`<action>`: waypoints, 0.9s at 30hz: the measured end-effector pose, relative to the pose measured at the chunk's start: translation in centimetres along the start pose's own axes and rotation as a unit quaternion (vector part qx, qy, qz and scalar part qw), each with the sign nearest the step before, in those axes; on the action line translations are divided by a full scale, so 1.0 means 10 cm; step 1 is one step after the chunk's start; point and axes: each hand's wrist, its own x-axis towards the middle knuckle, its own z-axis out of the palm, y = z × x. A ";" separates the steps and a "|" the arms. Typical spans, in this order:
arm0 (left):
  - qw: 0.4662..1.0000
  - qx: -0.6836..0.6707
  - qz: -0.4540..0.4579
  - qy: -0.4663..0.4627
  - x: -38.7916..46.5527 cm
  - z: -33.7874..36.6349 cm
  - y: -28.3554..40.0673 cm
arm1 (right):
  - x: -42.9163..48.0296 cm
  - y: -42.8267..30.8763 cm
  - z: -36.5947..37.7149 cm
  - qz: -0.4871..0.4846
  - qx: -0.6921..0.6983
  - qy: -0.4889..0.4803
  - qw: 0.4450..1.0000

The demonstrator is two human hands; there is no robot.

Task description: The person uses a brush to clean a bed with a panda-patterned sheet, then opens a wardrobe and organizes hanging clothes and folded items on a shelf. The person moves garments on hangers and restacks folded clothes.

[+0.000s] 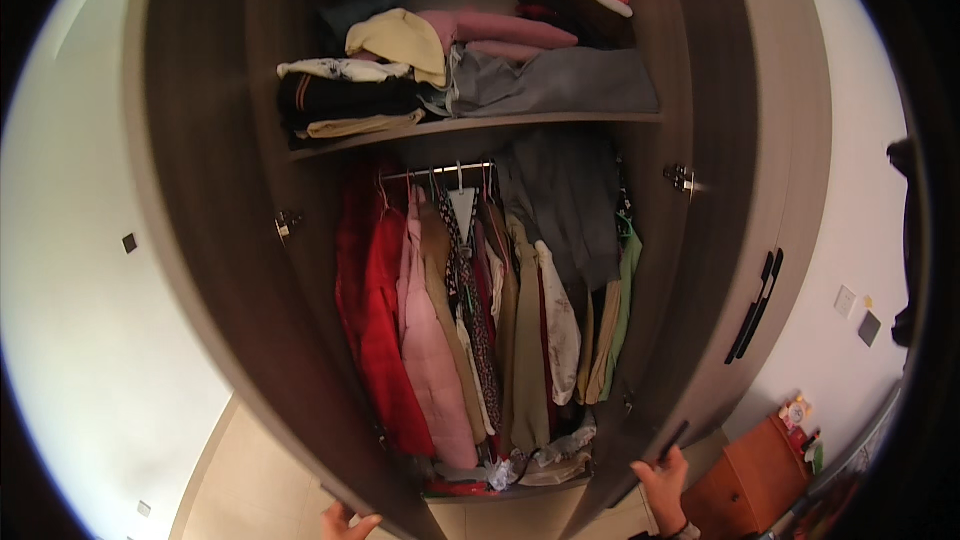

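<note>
Two doors of a dark wood-grain wardrobe stand open before me. My left hand (349, 523), partly cut off by the bottom rim, grips the edge of the left door (225, 240), its thumb on the inner side. At lower right, my right hand (664, 484) holds the right door (667, 360) by its dark handle (673, 441). Between the doors hang a red garment (386, 322), a pink padded coat (435, 360) and several others from a metal rail (442, 170). Dark grey trousers (570, 202) drape down at the right.
Folded clothes, including grey fabric (555, 82) and a yellow cap-like item (397, 37), crowd the upper shelf (487, 122). Plastic-wrapped items (555, 465) lie on the wardrobe floor. Neighbouring door handles (754, 307) are at right, above an orange-brown wooden cabinet (750, 476).
</note>
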 end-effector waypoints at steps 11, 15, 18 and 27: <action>0.970 0.005 -0.002 0.243 -0.19 -0.59 0.18 | 0.16 0.58 -0.89 -0.030 0.112 0.198 0.973; 0.953 0.021 0.024 0.300 -0.13 -0.63 0.18 | 0.40 0.81 -1.30 -0.086 -0.050 0.244 0.965; 0.933 0.071 -0.014 0.354 -0.09 -0.69 0.12 | 0.52 0.94 -1.52 -0.076 -0.066 0.260 0.960; 0.890 0.083 -0.001 0.448 0.08 -0.80 -0.09 | 0.91 1.41 -2.02 -0.090 -0.073 0.289 0.950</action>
